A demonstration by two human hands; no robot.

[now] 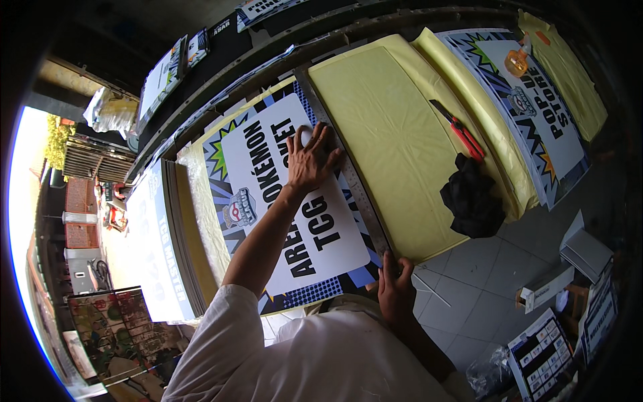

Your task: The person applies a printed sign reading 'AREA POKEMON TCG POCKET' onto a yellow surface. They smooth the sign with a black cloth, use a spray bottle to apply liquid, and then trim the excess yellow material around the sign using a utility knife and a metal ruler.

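A printed sign sheet [341, 251] with a white panel, bold black lettering and a blue patterned border lies in front of me on the table. Along its right edge runs a long dark metal ruler [366, 209]. My left hand [311, 161] is spread over the sheet's upper right part, its fingers flat and reaching the ruler. At the ruler's near end, my right hand [395, 285] is closed around it, thumb and fingers at its edge. Right of the ruler, on a yellow-covered board [382, 127], rest a red utility knife [465, 137] and a crumpled black cloth [472, 201].
A stack of printed boards [164, 248] stands left of the sheet. Further right are another printed sign [539, 127] and an orange spray bottle [516, 61]. Beyond the table's far rail sit more signs [161, 84]. Boxes [546, 288] stand on the tiled floor at right.
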